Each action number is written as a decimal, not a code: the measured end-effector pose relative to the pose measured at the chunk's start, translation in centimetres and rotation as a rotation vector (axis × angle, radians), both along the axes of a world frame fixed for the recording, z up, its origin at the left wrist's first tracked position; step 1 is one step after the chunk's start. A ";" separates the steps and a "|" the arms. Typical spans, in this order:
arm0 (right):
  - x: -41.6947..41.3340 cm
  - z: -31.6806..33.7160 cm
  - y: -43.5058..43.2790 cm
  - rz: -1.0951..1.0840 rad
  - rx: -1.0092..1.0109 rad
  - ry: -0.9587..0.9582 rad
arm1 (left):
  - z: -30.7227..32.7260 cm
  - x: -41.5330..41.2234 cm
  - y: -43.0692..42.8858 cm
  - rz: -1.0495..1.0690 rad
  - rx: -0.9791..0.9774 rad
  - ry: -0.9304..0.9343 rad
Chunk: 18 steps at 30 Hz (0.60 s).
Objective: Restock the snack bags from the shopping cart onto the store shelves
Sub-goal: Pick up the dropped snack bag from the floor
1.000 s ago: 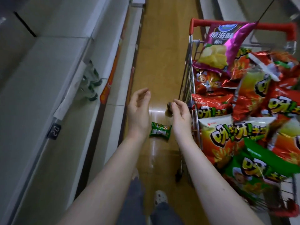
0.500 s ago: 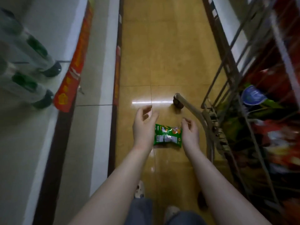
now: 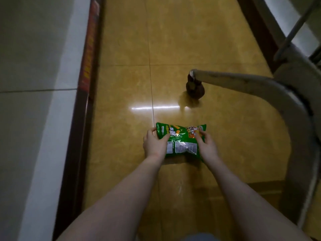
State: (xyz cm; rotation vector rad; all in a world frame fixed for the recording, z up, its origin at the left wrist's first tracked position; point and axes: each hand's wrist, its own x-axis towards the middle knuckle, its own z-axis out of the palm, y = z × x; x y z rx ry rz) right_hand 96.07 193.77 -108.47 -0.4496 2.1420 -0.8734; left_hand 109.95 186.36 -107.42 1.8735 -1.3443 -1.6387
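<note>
Green snack bag (image 3: 181,140) flat on the glossy yellow tiled floor (image 3: 125,49), label side with white print panels facing up. Left hand (image 3: 155,145) on the bag's left end, thumb laid across the top face, fingers (image 3: 151,132) curled round the far left corner, closed on the packet. Right hand (image 3: 207,147) on the bag's right end, fingers (image 3: 201,133) pressed over the upper right corner, thumb on the top face, likewise clamped on the packet. Both bare forearms reaching down to the bag from the lower edge of the view. Whether the bag is lifted off the tiles or resting on them: cannot tell, though a shadow lies just under its near edge. Beyond the bag and to its right, a dark cart wheel (image 3: 194,88) standing on the floor, joined to the grey curved cart frame (image 3: 271,87) sweeping round to the bag's right. Well to the bag's left, the pale lowest store shelf (image 3: 34,119) with a red and dark edge strip (image 3: 87,54).
</note>
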 end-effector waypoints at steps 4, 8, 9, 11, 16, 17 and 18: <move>0.3 -1.3 0.1 0.049 -0.011 0.008 | -2.5 -0.2 -0.2 -0.078 0.121 0.029; 1.4 -2.0 0.6 0.067 -0.042 0.017 | -3.3 -0.7 0.1 -0.102 0.166 0.071; 1.8 -1.7 0.6 0.055 -0.061 0.015 | -3.0 -0.7 0.1 -0.089 0.143 0.063; 2.4 -1.3 0.3 0.030 -0.098 0.025 | -2.3 -0.2 0.1 -0.073 0.091 0.026; 5.0 5.4 -0.4 -0.018 -0.227 0.067 | 5.4 2.8 0.0 -0.034 -0.094 -0.058; 5.8 7.9 -0.2 -0.028 -0.242 0.064 | 7.7 3.5 0.2 -0.008 -0.115 -0.063; 6.5 10.1 -0.2 -0.039 -0.255 0.060 | 9.9 3.9 0.2 0.028 -0.129 -0.069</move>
